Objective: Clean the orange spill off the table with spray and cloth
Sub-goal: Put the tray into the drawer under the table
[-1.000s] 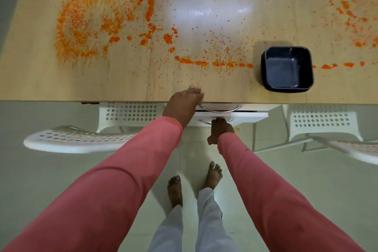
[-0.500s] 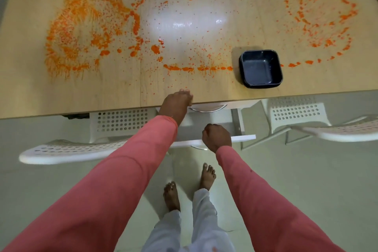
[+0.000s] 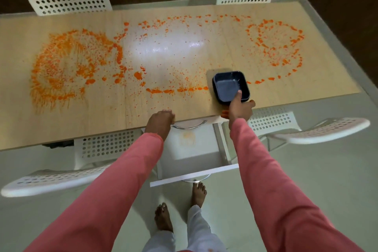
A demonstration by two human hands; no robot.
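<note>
2 hands at the orange-splattered wooden counter (image 3: 184,26): right hand (image 3: 240,108) pinches the dark blue square bowl (image 3: 229,86); left hand (image 3: 161,119) rests relaxed on its near edge.

Both my arms reach forward in pink sleeves. My left hand (image 3: 161,119) rests curled at the desk (image 3: 61,120) edge; my right hand (image 3: 240,108) pinches the bowl (image 3: 231,86) rim, thumb inside.
</note>
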